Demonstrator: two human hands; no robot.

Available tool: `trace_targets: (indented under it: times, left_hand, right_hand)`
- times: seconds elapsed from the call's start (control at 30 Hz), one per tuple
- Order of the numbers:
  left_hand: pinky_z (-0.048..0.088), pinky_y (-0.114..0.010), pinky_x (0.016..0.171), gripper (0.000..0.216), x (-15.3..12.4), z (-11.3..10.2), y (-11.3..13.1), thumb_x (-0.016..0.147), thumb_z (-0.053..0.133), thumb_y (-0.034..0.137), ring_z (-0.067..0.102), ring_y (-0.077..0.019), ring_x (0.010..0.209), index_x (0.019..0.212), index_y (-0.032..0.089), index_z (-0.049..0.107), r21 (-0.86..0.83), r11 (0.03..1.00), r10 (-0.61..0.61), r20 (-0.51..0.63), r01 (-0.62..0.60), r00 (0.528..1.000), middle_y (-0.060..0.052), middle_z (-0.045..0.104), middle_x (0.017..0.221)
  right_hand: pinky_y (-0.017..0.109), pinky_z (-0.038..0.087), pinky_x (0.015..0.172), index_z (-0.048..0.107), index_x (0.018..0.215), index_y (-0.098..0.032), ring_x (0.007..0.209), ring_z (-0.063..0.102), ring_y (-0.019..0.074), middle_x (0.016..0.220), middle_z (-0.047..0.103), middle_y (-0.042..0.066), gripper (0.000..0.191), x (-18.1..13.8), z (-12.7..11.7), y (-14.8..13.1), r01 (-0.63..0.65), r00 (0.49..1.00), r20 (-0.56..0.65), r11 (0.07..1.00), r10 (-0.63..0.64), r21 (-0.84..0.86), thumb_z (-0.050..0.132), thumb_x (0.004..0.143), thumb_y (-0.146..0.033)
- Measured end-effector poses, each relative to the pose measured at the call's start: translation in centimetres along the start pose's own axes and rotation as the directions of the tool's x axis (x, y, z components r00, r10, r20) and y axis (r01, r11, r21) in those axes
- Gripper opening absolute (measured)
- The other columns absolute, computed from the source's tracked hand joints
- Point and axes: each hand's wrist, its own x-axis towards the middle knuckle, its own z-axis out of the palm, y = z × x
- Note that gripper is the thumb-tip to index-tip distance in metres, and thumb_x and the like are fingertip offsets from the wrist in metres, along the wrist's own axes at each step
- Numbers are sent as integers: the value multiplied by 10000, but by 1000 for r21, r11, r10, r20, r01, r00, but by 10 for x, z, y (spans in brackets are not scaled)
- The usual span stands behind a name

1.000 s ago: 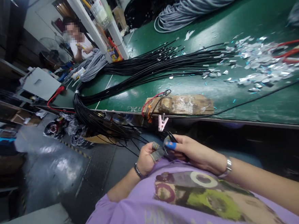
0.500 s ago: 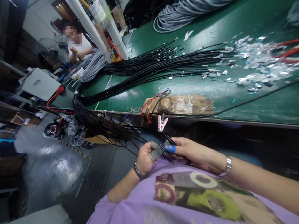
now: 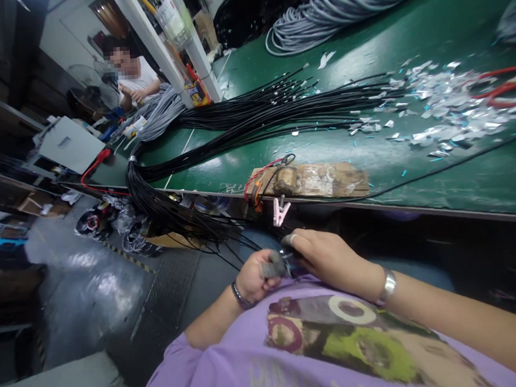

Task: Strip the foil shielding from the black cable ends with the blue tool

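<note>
My left hand (image 3: 254, 276) and my right hand (image 3: 327, 258) meet close to my chest, below the edge of the green table (image 3: 437, 169). The fingers of both are closed, with tape on some fingertips. Between them they pinch the ends of thin black wires (image 3: 226, 243) that hang down from a long black bundle (image 3: 252, 114) lying across the table. The exact wire end in the grip is hidden by my fingers.
A taped cardboard block (image 3: 314, 180) with red wire and a pink clip (image 3: 280, 211) sits at the table edge. Foil scraps (image 3: 441, 107) litter the right side; grey cable coils (image 3: 337, 2) lie at the back. Another person (image 3: 132, 72) works at the far left.
My right hand has turned palm down over the wires, hiding the blue-taped fingertip. My left hand has closed tighter and shifted slightly lower.
</note>
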Motion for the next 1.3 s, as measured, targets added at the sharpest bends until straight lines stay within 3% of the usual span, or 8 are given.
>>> trace_targets:
  times: [0.13,0.3,0.57,0.67,0.8,0.97,1.1,1.3]
  left_hand:
    - [55,-188,332,471,0,2,4,468,852,427,229,-6,262,612,149,501,-32,998,54,-28,-55,998,74,435,354]
    - [105,-177,345,472,3,-1,6,508,836,452,196,-18,265,634,173,478,-136,972,188,-46,-192,981,104,383,329]
    - [90,-173,348,491,4,-2,5,473,847,454,214,-16,276,630,169,480,-81,984,151,-68,-156,986,101,388,349]
    - [106,-177,347,503,1,3,6,443,856,462,247,-5,300,578,148,487,19,994,112,-41,-111,993,87,412,386]
    - [218,-179,382,485,-2,8,7,427,871,440,363,-29,367,540,126,519,210,977,21,32,-27,999,51,469,425]
    - [99,-185,343,553,2,4,8,387,857,526,242,-5,315,571,141,506,79,987,149,-97,-141,984,73,417,401]
    - [125,-177,352,553,4,5,8,358,884,473,263,-4,336,567,141,494,-2,986,168,-107,-169,980,67,445,435]
    - [114,-173,353,546,4,5,4,373,883,463,268,-4,327,570,138,490,-34,983,177,-102,-182,979,76,440,415]
  right_hand:
    - [287,416,629,567,797,-205,683,553,180,751,618,38,90,3,-1,5,-168,979,-70,952,192,258,478,789,-195]
    - [282,431,570,559,718,-182,593,488,138,644,561,-8,395,3,1,2,-373,919,218,546,328,750,593,741,-575]
    - [222,283,459,503,663,-186,497,324,75,538,420,-71,489,3,1,-14,-464,874,368,320,318,826,722,595,-617]
    - [231,295,476,503,660,-189,503,339,81,548,422,-66,470,6,1,-14,-440,885,342,322,317,838,711,608,-607]
    - [251,361,537,520,608,-184,575,404,109,592,484,-38,431,10,1,-11,-394,908,262,451,328,801,725,599,-564]
    - [236,329,488,522,674,-191,534,370,92,595,457,-53,443,7,0,-9,-420,851,245,323,464,848,702,616,-591]
    - [223,309,474,506,694,-183,507,356,75,571,439,-63,487,3,0,-13,-465,840,356,207,410,861,721,598,-610]
    - [223,306,471,482,659,-185,507,339,76,554,421,-70,508,6,3,-11,-464,873,345,370,343,805,692,595,-643]
